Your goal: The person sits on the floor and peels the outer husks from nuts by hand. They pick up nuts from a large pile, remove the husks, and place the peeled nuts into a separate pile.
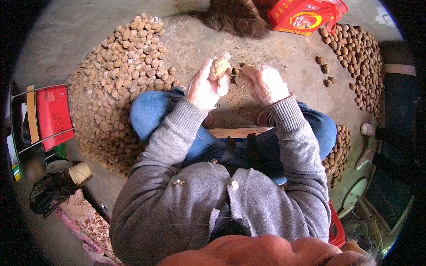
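Observation:
My left hand [209, 83], in a clear plastic glove, holds a pale brown, roundish tuber-like piece [218, 68] between thumb and fingers. Just to its right, my right hand [264, 83], also gloved, is closed around a small tool of which only a thin tip [237, 68] shows, pointing at the piece; the rest is hidden in the fist. Dark crumbs [234, 91] lie on the concrete floor below and between the hands. A big heap of similar pale pieces [116, 73] spreads at the left.
Darker pieces form a pile [359, 63] at the right, with several loose ones [324, 68] beside it. A smaller pile [337, 153] lies by my right knee. A dark bristle broom [233, 20] and a red bag [303, 18] stand ahead; a fan [50, 193] is lower left.

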Tool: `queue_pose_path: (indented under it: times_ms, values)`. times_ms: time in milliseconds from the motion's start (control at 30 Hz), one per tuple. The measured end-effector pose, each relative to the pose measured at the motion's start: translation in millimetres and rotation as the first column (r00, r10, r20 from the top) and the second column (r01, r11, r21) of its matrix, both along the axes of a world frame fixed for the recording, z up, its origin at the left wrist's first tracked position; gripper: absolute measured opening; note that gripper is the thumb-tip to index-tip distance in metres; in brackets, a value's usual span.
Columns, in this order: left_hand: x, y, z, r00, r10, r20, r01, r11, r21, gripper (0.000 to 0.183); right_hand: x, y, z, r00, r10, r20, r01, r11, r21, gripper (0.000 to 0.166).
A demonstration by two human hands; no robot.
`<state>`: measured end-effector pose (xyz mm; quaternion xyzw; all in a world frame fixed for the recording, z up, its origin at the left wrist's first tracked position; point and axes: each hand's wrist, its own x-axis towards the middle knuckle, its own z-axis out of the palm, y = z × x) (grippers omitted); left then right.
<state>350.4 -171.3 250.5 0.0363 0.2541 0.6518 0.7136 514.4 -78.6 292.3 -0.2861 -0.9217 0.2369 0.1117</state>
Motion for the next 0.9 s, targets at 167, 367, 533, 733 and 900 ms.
queue_pose_path:
  times_ms: [167,367,533,733,900]
  values:
    - [7.6,6.8,18.6,0.998,0.043,0.042,-0.036,0.987,-0.159,0.050,-3.2,-2.3,-10.9,0.996,-0.011,-0.093,0.013,1.000,0.026,0.017]
    - [7.2,4.1,0.0,0.977,0.021,-0.212,-0.051,0.989,-0.136,0.059,-8.1,-8.1,-12.0,0.986,0.059,-0.154,-0.037,0.989,0.142,0.016]
    - [16.1,1.3,11.1,0.902,0.010,-0.431,-0.094,0.980,-0.175,0.055,-14.3,-12.5,-8.6,0.992,0.103,-0.078,-0.096,0.992,0.088,0.017]
    - [17.9,-2.1,19.5,0.870,-0.010,-0.493,-0.084,0.982,-0.168,0.050,-14.8,-4.2,-9.8,0.992,-0.057,-0.112,0.062,0.997,0.045,0.018]
    - [17.6,0.0,16.0,0.869,0.012,-0.495,-0.101,0.983,-0.155,0.049,-16.0,-13.1,-8.5,0.999,0.029,-0.026,-0.028,0.999,0.034,0.010]
